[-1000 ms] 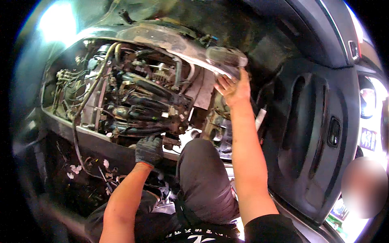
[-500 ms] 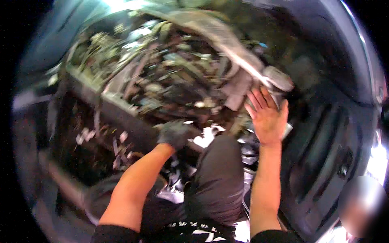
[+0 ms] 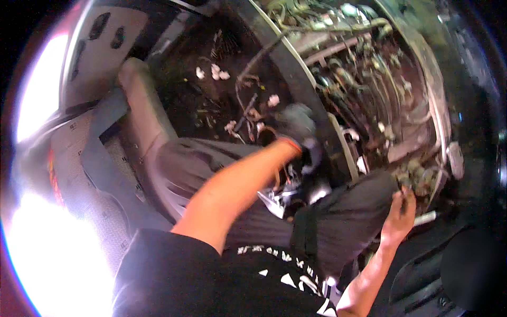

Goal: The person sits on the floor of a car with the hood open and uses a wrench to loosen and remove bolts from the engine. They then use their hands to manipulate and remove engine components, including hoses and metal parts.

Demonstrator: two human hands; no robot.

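My left hand [image 3: 297,124], in a dark grey glove, is over the stripped vehicle floor beside a long dark metal beam [image 3: 311,100]. It is smeared by motion, and its fingers do not show clearly. My right hand [image 3: 401,214] is bare, its fingers drawn together at a cluster of wiring connectors [image 3: 420,177] near my knee. Whatever lies between those fingertips, if anything, is too small to name. Past the beam, bundles of wiring and hoses [image 3: 364,84] fill an open frame. Cut cables [image 3: 251,108] and pale connectors lie on the floor by my left hand.
A pale curved metal bar [image 3: 435,100] borders the wiring at the right. On the left are a door panel [image 3: 105,39] and a patterned grey seat [image 3: 79,145]. My bent legs [image 3: 338,222] take up the middle. A dark ribbed panel [image 3: 422,269] stands at lower right.
The view has swung left, bringing in the door panel and seat. My right hand, spread at the curved bar before, has drawn its fingers together by the connectors. The left hand is over the floor.
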